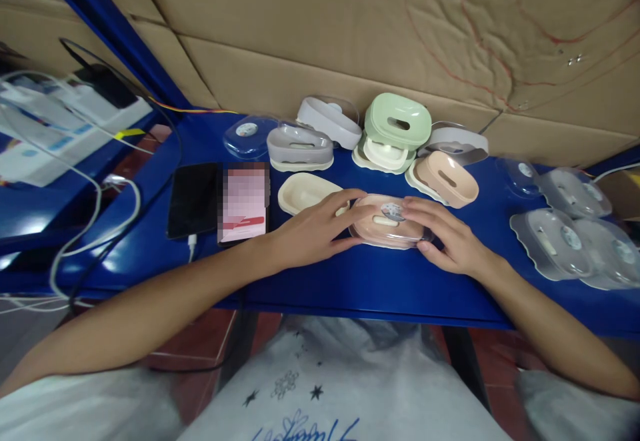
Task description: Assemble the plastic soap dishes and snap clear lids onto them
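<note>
A pink soap dish with a clear lid (387, 224) lies on the blue table (350, 281) near its front edge. My left hand (313, 231) grips its left end, and my right hand (443, 234) grips its right end, fingers resting on the lid. A round sticker shows through the lid's top. Just behind my left hand lies a cream tray (303, 191).
Behind stand grey dishes (300, 147), a green dish (397, 121) stacked on cream parts, and a pink dish (445, 177). Several clear lids (570, 244) lie at the right. A phone (193, 199) on a white cable lies at the left. Cardboard lines the wall behind.
</note>
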Demonstrator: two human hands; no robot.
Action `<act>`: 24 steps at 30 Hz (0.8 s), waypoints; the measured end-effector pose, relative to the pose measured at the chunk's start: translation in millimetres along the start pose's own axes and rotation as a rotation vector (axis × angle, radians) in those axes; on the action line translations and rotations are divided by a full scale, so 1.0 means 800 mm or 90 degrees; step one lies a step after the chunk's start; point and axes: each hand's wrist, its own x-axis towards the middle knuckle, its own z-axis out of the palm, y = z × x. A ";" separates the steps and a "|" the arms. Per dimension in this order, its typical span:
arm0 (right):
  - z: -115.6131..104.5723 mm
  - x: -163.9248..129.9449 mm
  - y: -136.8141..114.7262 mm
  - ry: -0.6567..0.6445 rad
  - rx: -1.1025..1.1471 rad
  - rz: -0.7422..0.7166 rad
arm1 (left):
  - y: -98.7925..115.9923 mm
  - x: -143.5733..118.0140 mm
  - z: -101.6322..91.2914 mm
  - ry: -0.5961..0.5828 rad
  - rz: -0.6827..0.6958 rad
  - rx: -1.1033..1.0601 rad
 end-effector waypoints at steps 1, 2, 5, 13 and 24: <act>0.002 0.000 0.001 0.000 0.001 0.000 | -0.001 0.000 0.000 0.000 0.002 0.000; 0.003 0.000 0.002 0.002 0.001 -0.001 | -0.001 0.000 0.000 0.001 0.001 -0.001; 0.006 0.000 0.006 0.013 -0.010 -0.005 | -0.002 0.000 0.001 -0.002 -0.007 -0.004; 0.007 -0.002 0.016 0.051 -0.109 -0.051 | 0.000 0.001 0.000 0.000 -0.002 -0.011; 0.014 0.001 0.022 -0.002 -0.032 -0.003 | -0.007 -0.003 0.008 0.024 0.001 0.010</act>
